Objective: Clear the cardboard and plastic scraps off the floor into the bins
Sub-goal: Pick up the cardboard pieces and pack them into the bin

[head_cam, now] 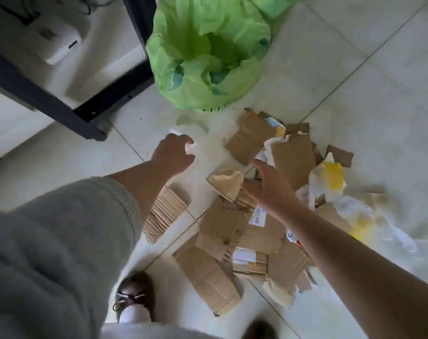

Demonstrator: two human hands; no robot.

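Torn brown cardboard scraps (237, 228) lie in a heap on the white tiled floor. White and yellow plastic scraps (330, 179) lie along the heap's right side. A bin lined with a green bag (205, 77) stands just beyond the heap. My left hand (173, 155) is low over the floor left of the heap, its fingers curled round a small white scrap (189, 145). My right hand (269, 184) hovers over the middle of the heap with its fingers stretched out and nothing in them.
A dark metal frame (85, 118) with a foot stands at the upper left. A separate ridged cardboard piece (164, 214) lies under my left forearm. My feet (137, 297) are at the bottom edge. A second green bag (271, 3) shows at the top.
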